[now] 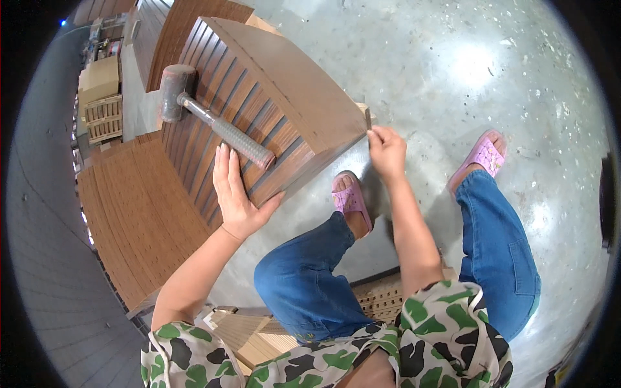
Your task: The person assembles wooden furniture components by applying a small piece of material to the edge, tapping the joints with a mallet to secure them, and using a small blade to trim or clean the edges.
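My left hand point(238, 200) lies with fingers stretched out on the near end of a stack of brown wood-grain boards point(294, 81), whose upper face has dark grooves. A rubber mallet point(249, 146) with a grey head and ribbed grey handle rests across the grooves, its handle end beside my left fingertips. At the stack's right corner, my right hand point(388, 154) is closed in a pinch around a thin dark strip point(368, 118), which points up from the fingers. What kind of tool or piece the strip is, I cannot tell.
Another pile of brown boards point(139, 216) stands at the left, with more brown panels point(187, 35) behind the grooved stack. Wooden pallets point(103, 118) are farther back at the left. Below, light wooden slats point(259, 339) lie near my legs on the grey speckled floor point(414, 58).
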Motion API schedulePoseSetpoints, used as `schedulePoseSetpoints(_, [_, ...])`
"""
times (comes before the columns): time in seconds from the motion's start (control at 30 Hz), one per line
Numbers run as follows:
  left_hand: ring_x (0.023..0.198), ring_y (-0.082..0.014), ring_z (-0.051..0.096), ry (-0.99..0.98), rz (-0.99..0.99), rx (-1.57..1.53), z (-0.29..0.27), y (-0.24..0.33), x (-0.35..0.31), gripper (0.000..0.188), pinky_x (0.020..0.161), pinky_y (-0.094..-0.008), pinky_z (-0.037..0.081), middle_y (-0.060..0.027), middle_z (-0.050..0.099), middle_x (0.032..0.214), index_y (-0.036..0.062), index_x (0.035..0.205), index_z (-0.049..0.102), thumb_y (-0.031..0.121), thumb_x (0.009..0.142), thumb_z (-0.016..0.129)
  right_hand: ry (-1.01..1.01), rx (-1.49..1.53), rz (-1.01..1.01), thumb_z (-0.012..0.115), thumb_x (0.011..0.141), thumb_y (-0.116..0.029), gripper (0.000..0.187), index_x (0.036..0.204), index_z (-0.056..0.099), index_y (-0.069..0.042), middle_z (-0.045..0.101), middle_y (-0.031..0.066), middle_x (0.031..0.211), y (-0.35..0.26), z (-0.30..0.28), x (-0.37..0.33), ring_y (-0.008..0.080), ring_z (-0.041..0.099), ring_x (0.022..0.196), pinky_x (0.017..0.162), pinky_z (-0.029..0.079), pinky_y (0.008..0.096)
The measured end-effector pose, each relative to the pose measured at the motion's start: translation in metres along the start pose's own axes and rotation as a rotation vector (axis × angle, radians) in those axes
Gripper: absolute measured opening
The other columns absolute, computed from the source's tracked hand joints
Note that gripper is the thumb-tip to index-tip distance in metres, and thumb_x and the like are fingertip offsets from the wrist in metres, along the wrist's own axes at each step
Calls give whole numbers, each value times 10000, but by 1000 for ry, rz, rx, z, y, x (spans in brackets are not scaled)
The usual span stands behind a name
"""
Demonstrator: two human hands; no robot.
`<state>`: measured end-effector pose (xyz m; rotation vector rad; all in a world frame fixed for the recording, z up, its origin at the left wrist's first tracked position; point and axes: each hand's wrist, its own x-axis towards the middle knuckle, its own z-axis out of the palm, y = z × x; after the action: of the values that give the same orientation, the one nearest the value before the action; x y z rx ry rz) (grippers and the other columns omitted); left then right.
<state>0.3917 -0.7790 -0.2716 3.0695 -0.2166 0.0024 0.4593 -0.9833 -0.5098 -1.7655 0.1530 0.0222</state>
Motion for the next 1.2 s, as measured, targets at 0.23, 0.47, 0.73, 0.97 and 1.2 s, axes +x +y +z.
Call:
schedulePoseSetpoints(0.23, [1363,-402,205,8,-12,47,-14,-12,-12,1070,1096,-471,208,-249,194,1473,-10,1433,185,330,631,805,51,403,145,631,821,-71,77,824,652,3,639,109,736,-138,-11,-48,208,611,678,616,487,302])
schedulePoseSetpoints(0.47, [1370,-394,193,15,-40,55,-6,-7,-11,1073,1087,-482,214,-234,201,1475,-2,1430,191,345,626,810,17,67,134,666,790,-112,122,872,668,-22,629,137,757,-96,4,-45,180,565,617,607,469,311])
schedulePoseSetpoints(0.73, [1369,-391,183,38,-63,35,0,8,-2,1035,1110,-488,164,-246,226,1452,-21,1402,229,356,613,784,50,69,172,664,799,-106,149,879,666,20,630,120,708,-100,-16,-22,150,583,600,578,460,269])
schedulePoseSetpoints(0.97, [1372,-389,176,3,-79,85,-14,-5,-12,1033,1110,-490,158,-247,223,1451,-37,1398,221,381,635,778,67,414,168,660,840,-85,154,949,674,23,637,28,788,-163,-22,-35,58,530,681,605,430,208])
schedulePoseSetpoints(1.2, [1369,-395,185,-13,-61,136,-16,-15,-19,1042,1105,-494,165,-248,216,1455,-37,1403,208,377,637,780,-227,467,-233,660,814,-107,122,893,667,-15,648,117,818,-205,-38,-35,204,623,719,671,488,288])
